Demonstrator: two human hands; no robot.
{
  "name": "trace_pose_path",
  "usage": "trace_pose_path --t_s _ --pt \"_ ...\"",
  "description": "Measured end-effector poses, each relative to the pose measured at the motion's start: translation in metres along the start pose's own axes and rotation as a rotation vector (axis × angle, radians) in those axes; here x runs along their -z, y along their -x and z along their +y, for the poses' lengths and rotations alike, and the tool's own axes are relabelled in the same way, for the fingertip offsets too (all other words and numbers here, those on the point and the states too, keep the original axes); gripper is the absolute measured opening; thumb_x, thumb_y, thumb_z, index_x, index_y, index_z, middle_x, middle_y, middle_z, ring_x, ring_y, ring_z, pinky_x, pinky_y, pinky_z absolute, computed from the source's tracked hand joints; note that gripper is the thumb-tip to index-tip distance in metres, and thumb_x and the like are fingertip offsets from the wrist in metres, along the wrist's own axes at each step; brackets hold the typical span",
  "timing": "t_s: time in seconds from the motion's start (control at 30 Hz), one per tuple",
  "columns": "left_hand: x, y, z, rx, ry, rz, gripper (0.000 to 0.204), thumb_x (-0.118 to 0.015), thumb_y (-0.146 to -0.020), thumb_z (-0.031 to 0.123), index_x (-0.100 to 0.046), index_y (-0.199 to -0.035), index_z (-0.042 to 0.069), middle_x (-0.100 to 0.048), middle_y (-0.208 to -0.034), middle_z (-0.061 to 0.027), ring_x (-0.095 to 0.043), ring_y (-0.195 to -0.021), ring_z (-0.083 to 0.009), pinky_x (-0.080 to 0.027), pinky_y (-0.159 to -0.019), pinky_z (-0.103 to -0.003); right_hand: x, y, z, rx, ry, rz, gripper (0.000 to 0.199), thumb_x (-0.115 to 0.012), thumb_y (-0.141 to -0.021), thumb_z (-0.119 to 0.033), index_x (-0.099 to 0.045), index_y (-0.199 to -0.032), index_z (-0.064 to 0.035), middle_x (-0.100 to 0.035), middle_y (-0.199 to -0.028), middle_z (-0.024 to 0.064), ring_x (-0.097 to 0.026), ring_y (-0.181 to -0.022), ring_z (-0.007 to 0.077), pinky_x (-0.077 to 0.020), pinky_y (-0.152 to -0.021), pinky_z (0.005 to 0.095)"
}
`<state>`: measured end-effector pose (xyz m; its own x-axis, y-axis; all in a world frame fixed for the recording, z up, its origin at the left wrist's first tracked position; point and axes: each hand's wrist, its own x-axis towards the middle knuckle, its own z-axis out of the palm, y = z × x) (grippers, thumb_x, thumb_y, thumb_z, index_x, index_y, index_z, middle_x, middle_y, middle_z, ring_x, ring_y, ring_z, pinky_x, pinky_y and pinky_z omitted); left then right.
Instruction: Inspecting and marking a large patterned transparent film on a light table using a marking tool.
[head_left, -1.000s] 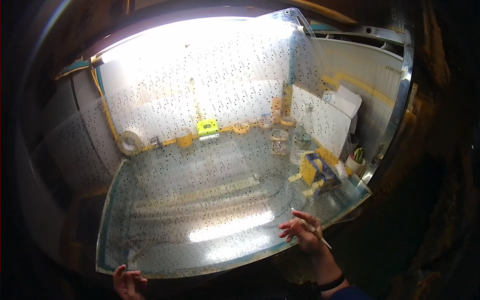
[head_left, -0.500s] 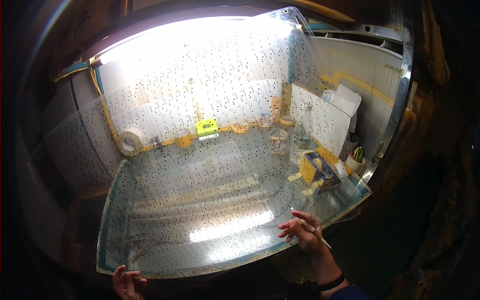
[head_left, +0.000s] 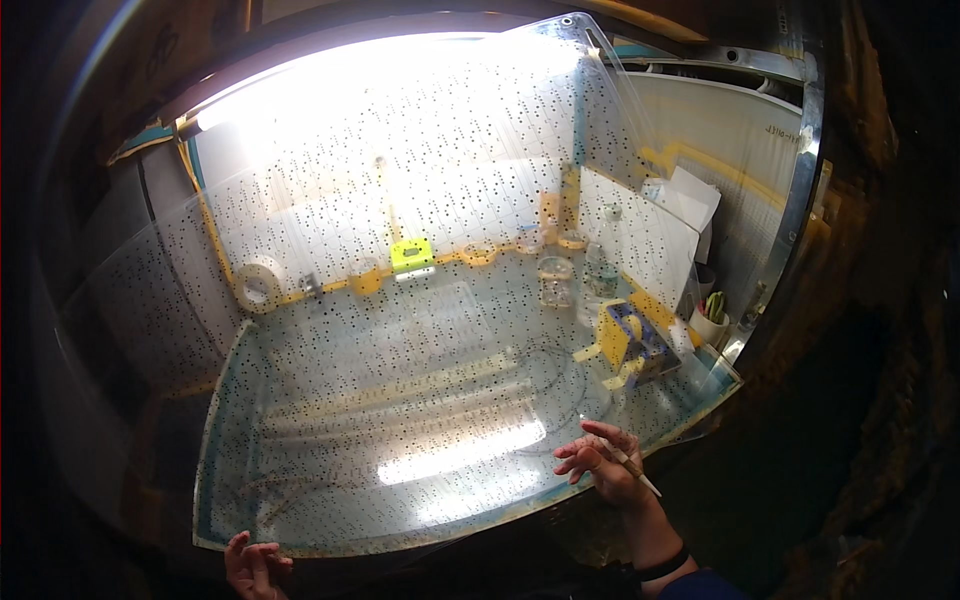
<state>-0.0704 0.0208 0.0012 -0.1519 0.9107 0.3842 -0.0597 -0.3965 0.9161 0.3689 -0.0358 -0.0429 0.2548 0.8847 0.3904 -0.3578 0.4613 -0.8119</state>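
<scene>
A large clear sheet (head_left: 420, 350) covered in rows of small dark dots spans the view over a glass-topped table (head_left: 197, 500) with a teal rim. Over the table's near right edge is my right hand (head_left: 610, 465); a thin pen-like tool (head_left: 648, 484), pale at both ends and brownish between, lies across its fingers, tip up and to the left. At the near left corner, my left hand (head_left: 257, 568) has curled fingers against the edge. Whether they pinch the clear sheet I cannot tell.
Along the table's back stand tape rolls (head_left: 258, 285), a yellow-green item (head_left: 411, 254), a clear cup (head_left: 555, 282) and a clear bottle (head_left: 602, 270). A yellow-and-blue box (head_left: 640, 342) sits at right, near a white pot (head_left: 709, 325). A bright lamp (head_left: 330, 80) glares behind.
The view has shifted very slightly. Both hands and the pen-like tool keep practically the same place and pose.
</scene>
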Motion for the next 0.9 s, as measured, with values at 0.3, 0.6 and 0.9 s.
trace_pose_path --t_s 0.3,0.6,0.9 --pt "-0.003 -0.001 -0.001 0.011 0.024 0.012 0.025 -0.052 -0.091 0.009 -0.057 -0.113 0.001 -0.066 -0.083 -0.0106 -0.062 -0.063 -0.0139 -0.052 -0.058 -0.025 0.002 -0.001 -0.001 0.0 0.0 0.012 0.036 -0.055 -0.087 -0.006 -0.051 -0.123 -0.0099 -0.064 -0.095 0.0226 -0.066 -0.079 0.0261 -0.0538 -0.061 0.03" --pt "-0.003 0.001 0.0 0.065 -0.11 0.197 0.022 -0.05 -0.09 0.013 -0.051 -0.111 0.004 -0.062 -0.075 -0.0086 -0.056 -0.056 -0.0118 -0.05 -0.054 -0.024 0.0 -0.001 0.007 0.04 0.135 0.042 0.036 -0.051 -0.09 -0.009 -0.045 -0.125 -0.0084 -0.064 -0.092 0.0238 -0.066 -0.075 0.0277 -0.0526 -0.058 0.0309" --pt "-0.001 0.001 0.004 -0.006 -0.05 0.1 0.021 -0.051 -0.091 0.015 -0.052 -0.11 0.005 -0.063 -0.077 -0.0089 -0.061 -0.057 -0.0125 -0.049 -0.052 -0.023 0.003 0.004 0.014 0.068 0.102 0.165 0.042 -0.061 -0.085 -0.014 -0.047 -0.125 -0.0101 -0.064 -0.085 0.02 -0.065 -0.065 0.0266 -0.0496 -0.049 0.029"
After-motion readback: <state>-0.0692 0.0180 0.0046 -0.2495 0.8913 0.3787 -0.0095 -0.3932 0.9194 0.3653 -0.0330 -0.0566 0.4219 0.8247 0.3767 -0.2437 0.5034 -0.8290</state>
